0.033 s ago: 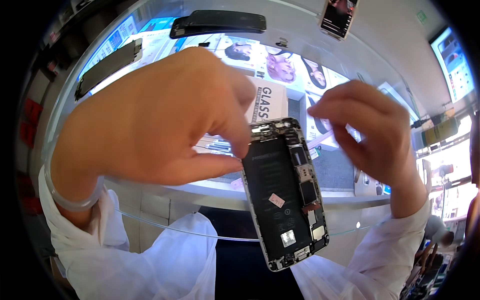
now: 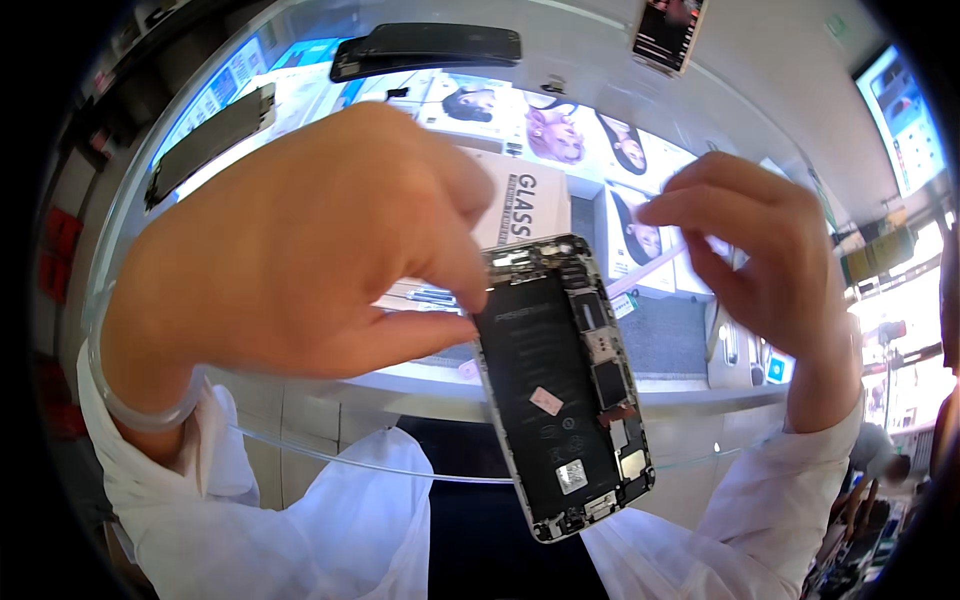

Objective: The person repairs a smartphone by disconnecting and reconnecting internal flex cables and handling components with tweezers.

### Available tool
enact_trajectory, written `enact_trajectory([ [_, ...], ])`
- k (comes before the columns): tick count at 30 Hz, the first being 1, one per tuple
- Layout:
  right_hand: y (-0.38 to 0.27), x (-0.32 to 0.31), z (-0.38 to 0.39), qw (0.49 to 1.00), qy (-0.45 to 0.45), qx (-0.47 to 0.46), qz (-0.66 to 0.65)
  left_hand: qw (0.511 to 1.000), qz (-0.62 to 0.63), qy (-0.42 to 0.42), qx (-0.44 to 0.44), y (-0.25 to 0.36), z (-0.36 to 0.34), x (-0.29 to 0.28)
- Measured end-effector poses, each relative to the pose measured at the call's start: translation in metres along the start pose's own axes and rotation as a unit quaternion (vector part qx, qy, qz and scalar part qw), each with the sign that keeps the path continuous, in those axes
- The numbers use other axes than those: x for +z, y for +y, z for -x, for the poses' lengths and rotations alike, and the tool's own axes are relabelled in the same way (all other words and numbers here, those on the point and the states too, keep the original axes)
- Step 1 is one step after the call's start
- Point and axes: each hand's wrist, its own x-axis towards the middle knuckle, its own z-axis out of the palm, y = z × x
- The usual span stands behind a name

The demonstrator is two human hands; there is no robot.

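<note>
Holding the opened phone (image 2: 562,340) in the left hand (image 2: 320,240), pinching its left long edge near the upper end between thumb and forefinger. Reading the grip on this side as narrow and loaded with the phone. Finding the phone to the right of that grip and mostly below it in the view, overlapping the near edge of the bench (image 2: 585,60) and facing its bared inner side upward. Noting the long axis as running from upper left to lower right, leaning moderately, pointing the lower end toward the body. Showing the black battery (image 2: 530,355) along the left part, bearing a small pink sticker (image 2: 545,401), and the circuit board (image 2: 603,347) along the right. Hovering with the right hand (image 2: 760,250) up and to the right, apart from the right long edge, bending the fingers inward toward the upper end. Judging this second grip fairly narrow; not telling from the blur whether pinching anything thin. Counting the left hand as nearer, being in contact; taking as the key relation the open gap between the right fingertips and the phone's upper right corner. Seeing also a white box (image 2: 548,205) just beyond the upper end, partly behind the left hand.
</note>
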Motion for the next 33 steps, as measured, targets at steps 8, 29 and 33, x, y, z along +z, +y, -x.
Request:
enact_trajectory([
  [8, 0.033, -0.014, 0.066, 0.974, -0.142, 0.14, 0.109, 0.994, -0.079, 0.057, -0.04, 0.005, -0.003, 0.004],
  [29, 0.01, 0.048, 0.041, 0.745, 0.05, 0.103, -0.657, 0.985, 0.112, 0.006, -0.134, -0.013, -0.007, 0.013],
  [33, 0.013, 0.052, 0.045, 0.748, 0.087, 0.059, -0.655, 0.982, 0.128, -0.001, -0.142, -0.014, -0.007, 0.012],
])
